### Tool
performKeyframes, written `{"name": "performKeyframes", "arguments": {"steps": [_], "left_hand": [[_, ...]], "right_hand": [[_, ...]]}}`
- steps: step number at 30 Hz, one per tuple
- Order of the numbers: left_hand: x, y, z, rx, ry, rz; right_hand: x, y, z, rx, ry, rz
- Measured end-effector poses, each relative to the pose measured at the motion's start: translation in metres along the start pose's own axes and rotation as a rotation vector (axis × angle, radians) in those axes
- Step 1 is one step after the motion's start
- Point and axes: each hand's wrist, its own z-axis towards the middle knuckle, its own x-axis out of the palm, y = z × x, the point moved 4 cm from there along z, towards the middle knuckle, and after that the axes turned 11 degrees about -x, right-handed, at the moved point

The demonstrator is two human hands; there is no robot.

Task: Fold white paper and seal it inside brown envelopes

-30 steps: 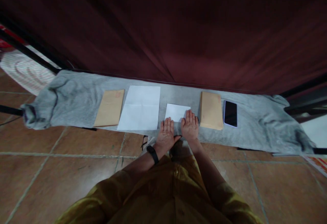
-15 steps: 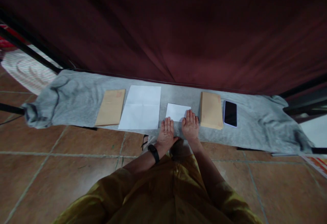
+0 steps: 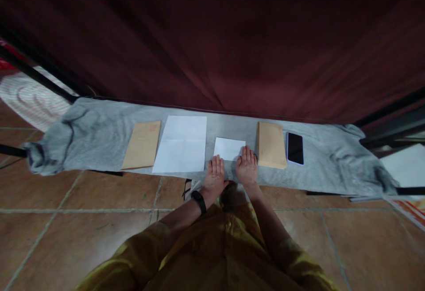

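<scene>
Between my hands lies a small white folded paper, flat on the grey cloth. My left hand rests palm down at its lower left corner, fingers stretched out and holding nothing. At its lower right corner my right hand also lies flat, fingertips at the edge. To the left is a larger white sheet with a crease across its middle, and beyond it a brown envelope. Right of my right hand sits a stack of brown envelopes.
A phone with a dark screen lies right of the envelope stack. Behind the cloth-covered surface hangs a dark red curtain. Black frame bars stand at both ends. Tiled floor shows below the front edge.
The view has shifted slightly, so the items on the cloth appear a little lower and to the left. Both hands stay flat at the small paper's lower corners.
</scene>
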Motion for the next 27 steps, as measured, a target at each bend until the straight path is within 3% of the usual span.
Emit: {"name": "performKeyframes", "arguments": {"steps": [13,20,27], "left_hand": [[-0.004,0.005,-0.001,0.032,-0.088,-0.029],[-0.016,0.004,0.005,0.008,-0.135,-0.05],[-0.026,0.001,0.015,0.033,-0.144,-0.045]], "right_hand": [[-0.011,-0.004,0.003,0.106,-0.04,0.074],[-0.019,-0.003,0.015,0.215,0.013,0.032],[-0.018,-0.015,0.027,0.358,0.067,0.184]]}}
